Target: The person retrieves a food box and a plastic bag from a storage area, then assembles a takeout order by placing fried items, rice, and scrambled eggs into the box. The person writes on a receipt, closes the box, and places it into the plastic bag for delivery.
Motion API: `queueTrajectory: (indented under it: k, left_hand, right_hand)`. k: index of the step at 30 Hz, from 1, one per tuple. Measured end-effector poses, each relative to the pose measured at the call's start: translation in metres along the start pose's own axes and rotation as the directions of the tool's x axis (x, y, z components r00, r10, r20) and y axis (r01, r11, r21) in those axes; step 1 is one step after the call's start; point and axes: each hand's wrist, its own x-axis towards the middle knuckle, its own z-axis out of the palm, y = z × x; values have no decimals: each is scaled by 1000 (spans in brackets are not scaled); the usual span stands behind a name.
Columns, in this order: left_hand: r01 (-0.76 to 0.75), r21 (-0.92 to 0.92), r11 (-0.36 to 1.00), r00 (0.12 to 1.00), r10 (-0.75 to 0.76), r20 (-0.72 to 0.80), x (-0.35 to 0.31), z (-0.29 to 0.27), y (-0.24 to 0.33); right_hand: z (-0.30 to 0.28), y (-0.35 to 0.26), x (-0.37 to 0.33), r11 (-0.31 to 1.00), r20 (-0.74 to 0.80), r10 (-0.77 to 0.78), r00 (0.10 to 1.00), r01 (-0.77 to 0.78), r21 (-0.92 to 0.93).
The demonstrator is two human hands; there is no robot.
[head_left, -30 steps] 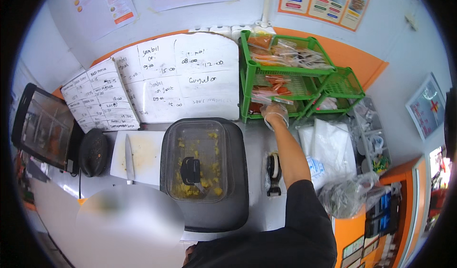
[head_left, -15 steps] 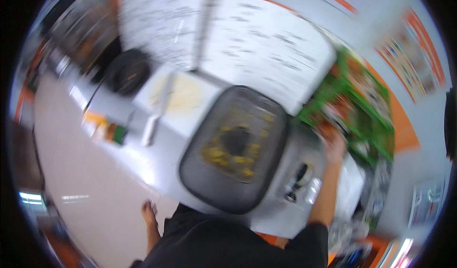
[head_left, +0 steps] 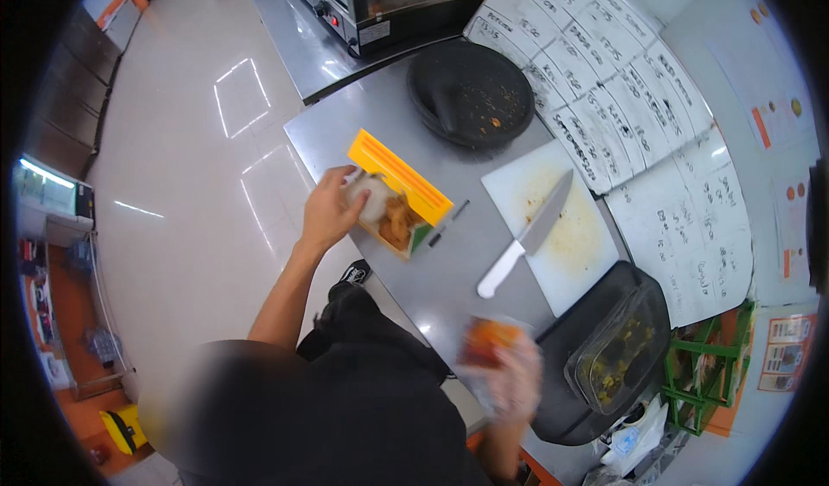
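Note:
My left hand (head_left: 331, 209) grips the near-left end of an open yellow paper food box (head_left: 399, 175). Inside lie a white mound of rice (head_left: 367, 197) and brown fried pieces (head_left: 399, 222). My right hand (head_left: 515, 382), blurred, is closed on a clear plastic packet of red-orange sauce (head_left: 489, 343) over the counter's front edge. Clear plastic also shows around those fingers; whether it is a glove or part of the packet I cannot tell. A white-handled knife (head_left: 527, 237) rests on a white cutting board (head_left: 553, 218), beyond a black pen (head_left: 449, 223).
Right of the board sits a black tray (head_left: 561, 400) bearing a clear container (head_left: 615, 348) with yellow-green bits. A round black pan (head_left: 471, 93) stands at the back, near a glass-fronted warmer (head_left: 406, 6). Written whiteboards (head_left: 604, 71) and a green rack (head_left: 712, 369) line the right.
The view has swung left along the counter. My right hand has come away from the green rack with the sauce packet. My left hand, formerly hanging low, has risen to the food box.

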Motion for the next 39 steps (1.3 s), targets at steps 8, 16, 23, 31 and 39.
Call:
queueTrajectory:
  k: [8,16,23,31,39]
  left_hand:
    - [-116,-84,990,916,140,376,52,-16,-40]
    - [-79,-155,985,750,161,642,92,-23,-54]
    - [-84,-175,981,633,188,751,108,-22,-48]
    - [151,-204,967,642,61,764,98,-16,-61]
    - [-229,-226,947,727,321,607,81,-25,-50]
  right_hand:
    - [159,142,184,983,-250,-163,954,180,44]
    - [182,148,216,551,-237,-464,853,69,-832]
    - [204,174,226,355,-204,-797,569,167,-920]
    - [218,182,228,-68,107,-773,625,86,-994]
    - [189,140,207,126,45,-715,697,192,-973]
